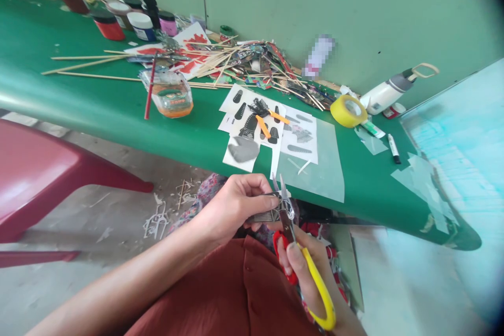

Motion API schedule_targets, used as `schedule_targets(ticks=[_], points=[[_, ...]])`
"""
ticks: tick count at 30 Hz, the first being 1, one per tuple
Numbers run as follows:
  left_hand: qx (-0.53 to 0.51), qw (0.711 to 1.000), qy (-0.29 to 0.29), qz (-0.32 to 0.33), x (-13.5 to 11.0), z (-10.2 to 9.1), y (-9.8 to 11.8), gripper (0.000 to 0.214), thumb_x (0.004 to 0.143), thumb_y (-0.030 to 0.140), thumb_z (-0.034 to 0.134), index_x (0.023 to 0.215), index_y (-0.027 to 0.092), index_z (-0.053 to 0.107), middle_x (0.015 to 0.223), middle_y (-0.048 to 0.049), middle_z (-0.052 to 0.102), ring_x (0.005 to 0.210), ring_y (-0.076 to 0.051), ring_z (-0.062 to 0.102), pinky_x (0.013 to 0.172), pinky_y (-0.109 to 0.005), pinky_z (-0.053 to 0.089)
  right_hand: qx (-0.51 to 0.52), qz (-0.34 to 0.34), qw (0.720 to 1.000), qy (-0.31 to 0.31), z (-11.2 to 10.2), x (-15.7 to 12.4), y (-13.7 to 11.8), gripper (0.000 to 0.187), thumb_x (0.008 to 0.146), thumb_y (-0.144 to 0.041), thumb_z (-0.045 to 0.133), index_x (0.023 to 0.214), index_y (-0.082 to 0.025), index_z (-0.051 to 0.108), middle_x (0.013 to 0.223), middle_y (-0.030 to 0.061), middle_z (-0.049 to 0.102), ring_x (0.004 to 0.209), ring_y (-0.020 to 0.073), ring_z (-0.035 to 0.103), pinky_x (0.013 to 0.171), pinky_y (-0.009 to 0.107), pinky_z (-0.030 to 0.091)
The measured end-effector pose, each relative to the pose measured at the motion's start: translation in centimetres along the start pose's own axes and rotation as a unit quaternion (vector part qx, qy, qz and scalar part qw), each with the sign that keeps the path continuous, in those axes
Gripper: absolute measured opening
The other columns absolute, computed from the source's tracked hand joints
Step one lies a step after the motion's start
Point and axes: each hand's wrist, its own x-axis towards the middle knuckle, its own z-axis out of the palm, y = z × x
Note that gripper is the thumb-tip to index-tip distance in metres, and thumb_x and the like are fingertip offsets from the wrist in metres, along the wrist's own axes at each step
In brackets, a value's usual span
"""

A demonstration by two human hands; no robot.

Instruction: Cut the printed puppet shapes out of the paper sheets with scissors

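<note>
My left hand [240, 202] pinches a small printed paper piece [265, 217] with a grey and black pattern, just in front of the table edge. In my right hand [307, 268] is a pair of scissors [286, 220] with one red and one yellow handle loop. The scissor blades are slightly parted and point away from me, touching or close to the paper's right edge. On the table beyond lie printed sheets [236, 131] with black and grey shapes. Cut-out pieces with orange strips [263, 126] rest on those sheets.
A green-covered table [366, 178] bears paint jars [108, 26], bamboo sticks [98, 77], a clear plastic container [171, 95] with a paintbrush [150, 89], yellow tape [348, 111], a white bottle [388, 92] and a small tube [394, 148]. A red chair [51, 173] stands at left. Paper scraps [156, 220] litter the floor.
</note>
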Motion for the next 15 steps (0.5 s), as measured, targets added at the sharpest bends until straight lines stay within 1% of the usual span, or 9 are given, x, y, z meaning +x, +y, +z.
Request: schedule_targets(ticks=[3, 6, 11, 15], points=[[0.002, 1.0, -0.004, -0.006, 0.0, -0.2, 0.0, 0.026, 0.073, 0.029, 0.078, 0.065, 0.017, 0.056, 0.046, 0.0043, 0.056, 0.034, -0.004, 0.042, 0.034, -0.013, 0.03, -0.001, 0.028, 1.0, -0.014, -0.3, 0.0, -0.3, 0.044, 0.096, -0.058, 0.045, 0.101, -0.018, 0.061, 0.061, -0.0032, 0.045, 0.051, 0.0124, 0.04, 0.049, 0.026, 0.031], [0.013, 1.0, -0.012, -0.01, 0.1, -0.5, 0.1, 0.025, 0.073, 0.028, 0.077, 0.066, 0.017, 0.057, 0.047, 0.0048, 0.055, 0.034, -0.003, 0.041, 0.034, -0.014, 0.027, -0.004, 0.038, 0.999, -0.028, -0.6, 0.0, -0.5, 0.047, 0.096, -0.058, 0.044, 0.108, -0.017, 0.062, 0.061, -0.0034, 0.044, 0.05, 0.0122, 0.039, 0.048, 0.026, 0.032], [0.064, 0.997, -0.029, -0.025, 0.3, -1.0, 0.7, 0.024, 0.073, 0.027, 0.076, 0.063, 0.016, 0.058, 0.046, 0.0042, 0.054, 0.033, -0.003, 0.041, 0.032, -0.014, 0.024, -0.016, 0.041, 0.998, -0.041, -1.2, -0.2, -0.7, 0.041, 0.096, -0.054, 0.047, 0.111, -0.019, 0.064, 0.068, -0.0017, 0.049, 0.056, 0.0126, 0.041, 0.051, 0.026, 0.032], [0.104, 0.993, -0.03, -0.037, 0.5, -1.2, 1.3, 0.023, 0.072, 0.026, 0.076, 0.061, 0.016, 0.058, 0.045, 0.0037, 0.055, 0.032, -0.004, 0.041, 0.031, -0.014, 0.025, -0.02, 0.008, 0.999, -0.044, -1.4, -0.1, -1.4, 0.035, 0.098, -0.049, 0.046, 0.109, -0.022, 0.065, 0.063, -0.0044, 0.045, 0.054, 0.0119, 0.039, 0.054, 0.026, 0.034]])
